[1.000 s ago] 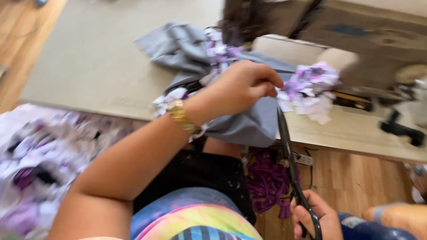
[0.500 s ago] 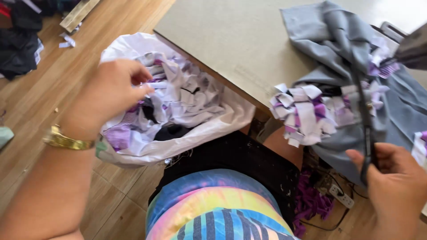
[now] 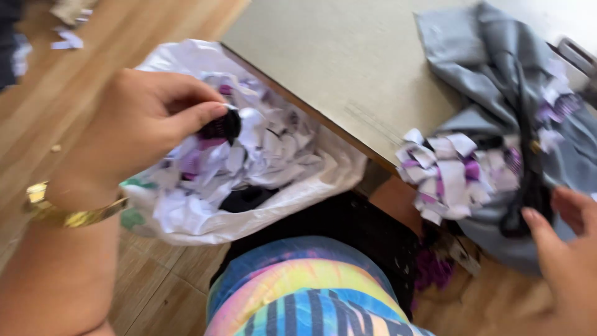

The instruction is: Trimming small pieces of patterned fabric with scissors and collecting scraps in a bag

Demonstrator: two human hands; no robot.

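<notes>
Pinching a dark scrap [image 3: 219,127], left hand [image 3: 140,127] just beyond the table edge [image 3: 298,106].

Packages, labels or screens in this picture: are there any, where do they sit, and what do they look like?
White plastic bag: the only package, open beside the table edge, crumpled, full of white and purple fabric scraps.
The left hand pinches a dark purple scrap over it.
The right hand is by the grey cloth.
No labels, signs or screens show.
</notes>
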